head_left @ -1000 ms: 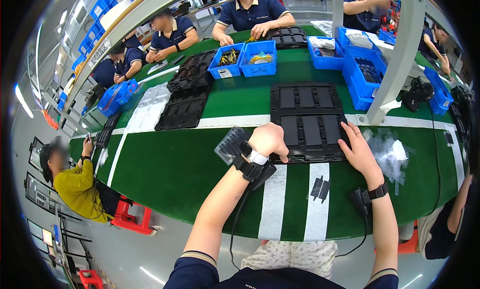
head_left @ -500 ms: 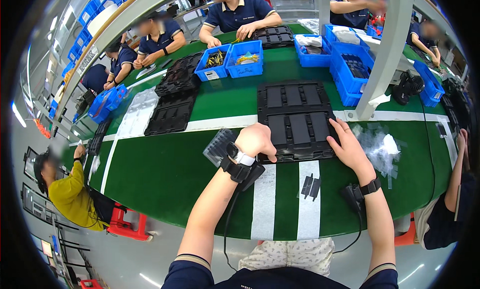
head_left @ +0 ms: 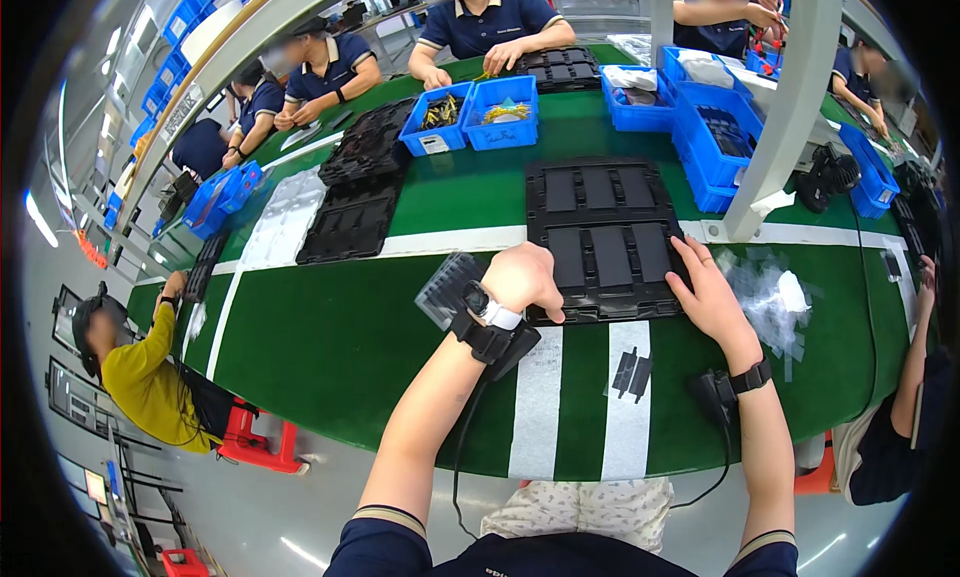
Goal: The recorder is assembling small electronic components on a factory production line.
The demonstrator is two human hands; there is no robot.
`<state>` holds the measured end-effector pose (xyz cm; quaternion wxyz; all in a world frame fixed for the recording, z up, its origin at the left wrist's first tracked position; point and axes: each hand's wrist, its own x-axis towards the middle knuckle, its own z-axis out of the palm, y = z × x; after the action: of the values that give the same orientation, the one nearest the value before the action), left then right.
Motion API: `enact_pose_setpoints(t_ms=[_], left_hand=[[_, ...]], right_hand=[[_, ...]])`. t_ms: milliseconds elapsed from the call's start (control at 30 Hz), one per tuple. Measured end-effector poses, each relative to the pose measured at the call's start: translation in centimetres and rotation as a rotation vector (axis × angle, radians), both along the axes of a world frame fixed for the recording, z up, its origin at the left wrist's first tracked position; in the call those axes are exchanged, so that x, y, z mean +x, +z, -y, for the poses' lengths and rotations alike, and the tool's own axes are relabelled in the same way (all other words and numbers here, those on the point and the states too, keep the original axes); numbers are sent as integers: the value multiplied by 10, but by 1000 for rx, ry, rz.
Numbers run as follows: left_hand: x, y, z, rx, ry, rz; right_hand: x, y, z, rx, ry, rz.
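The left hand lies curled over the near left corner of the black moulded tray, its grip clenched on that edge; the right hand rests with fingers spread on the tray's near right corner, pressing rather than clasping — whether a thumb hooks under the rim there cannot be told. The tray sits on the green bench straight ahead of the person, its near edge touching the white stripe that runs toward the body; its rectangular pockets look bare from this angle.

Just left of the left wrist lies a small grey ribbed part, partly hidden by the forearm; near the right forearm, on the stripe, two small dark flat pieces lie side by side; to the right of the tray there is a loose heap of clear plastic bags.

Judging by the two hands set at both near corners, the step in hand is squaring or drawing the tray into place in front of the person; a next move would call for an even pull from both corners, so the thin tray does not twist or ride over the small pieces lying close by. Further trays and blue bins stand well apart, toward the co-workers.
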<state>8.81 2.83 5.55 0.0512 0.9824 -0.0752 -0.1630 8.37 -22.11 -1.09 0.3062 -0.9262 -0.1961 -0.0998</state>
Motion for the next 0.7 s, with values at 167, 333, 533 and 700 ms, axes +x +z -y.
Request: enact_pose_setpoints(t_ms=[167,333,533,700], left_hand=[[1,1,2,-51,-37,-31],[0,-1,-2,-41,-32,-31],[2,-1,1,-42,-27,-50],[3,-3,-1,-67,-30,-35]], right_hand=[[-2,-1,6,17,-1,11],[-2,1,2,16,4,-3],[-1,0,3,8,5,-3],[-2,1,4,9,7,7]])
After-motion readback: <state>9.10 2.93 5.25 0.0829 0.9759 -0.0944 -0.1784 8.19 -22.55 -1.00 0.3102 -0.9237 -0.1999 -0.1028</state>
